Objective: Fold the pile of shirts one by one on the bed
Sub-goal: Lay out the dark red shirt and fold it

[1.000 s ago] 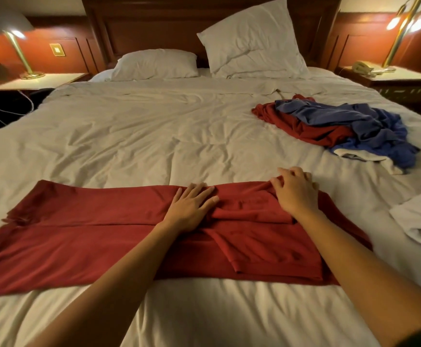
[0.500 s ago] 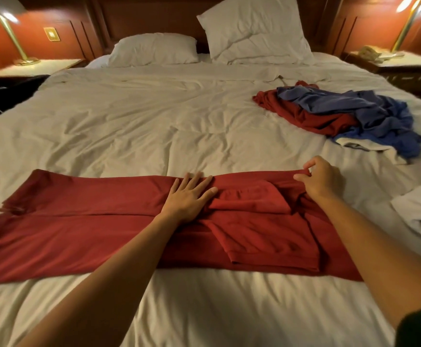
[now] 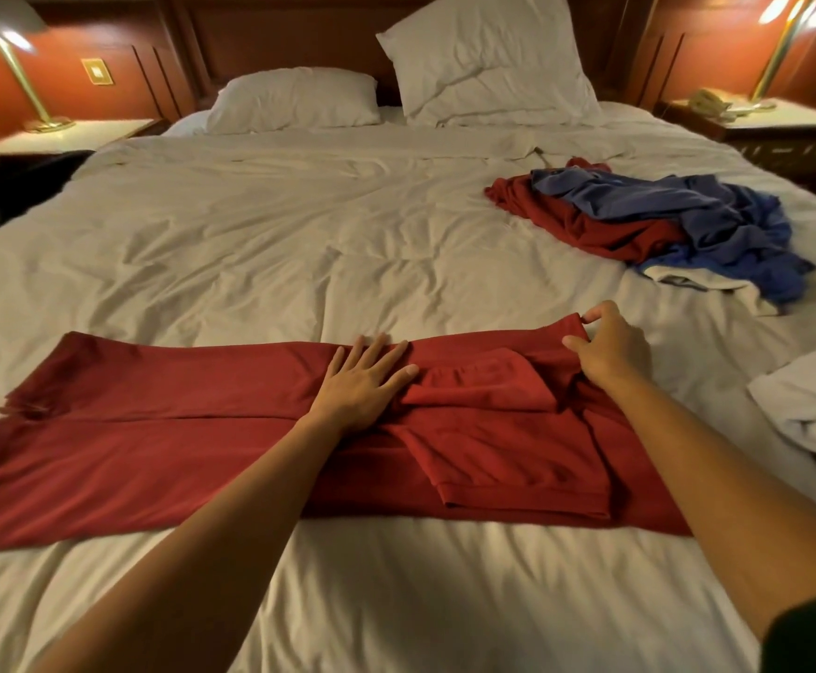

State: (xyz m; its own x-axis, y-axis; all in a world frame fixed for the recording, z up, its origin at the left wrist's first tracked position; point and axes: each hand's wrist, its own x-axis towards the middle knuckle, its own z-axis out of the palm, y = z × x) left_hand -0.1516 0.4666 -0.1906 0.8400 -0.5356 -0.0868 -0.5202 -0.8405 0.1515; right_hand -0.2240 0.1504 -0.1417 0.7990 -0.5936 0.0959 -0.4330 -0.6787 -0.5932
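Head view of a bed (image 3: 299,235) covered in rumpled white bedding. A red shirt (image 3: 177,454) lies spread across the near part of the bed, stretched left to right as a long band, with its sleeve laid over the body on the right half. The left hand (image 3: 364,386) rests flat on the shirt near its middle, palm down and fingers straight and slightly spread, holding nothing. The right hand (image 3: 609,352) is at the far right corner of the shirt, fingers curled, and pinches that edge between thumb and forefinger, the corner slightly raised off the bedding. The pile of shirts (image 3: 663,221) sits farther back on the right, well apart from the red shirt: a blue garment crumpled over a red one, with a white one showing at its near edge. A bunched white cloth (image 3: 813,405) lies at the right edge of the bed. Two white pillows (image 3: 488,60) lean at the wooden headboard (image 3: 275,36). On either side stands a nightstand with a lit brass lamp (image 3: 22,85); the right nightstand (image 3: 774,123) also carries a telephone (image 3: 709,102).
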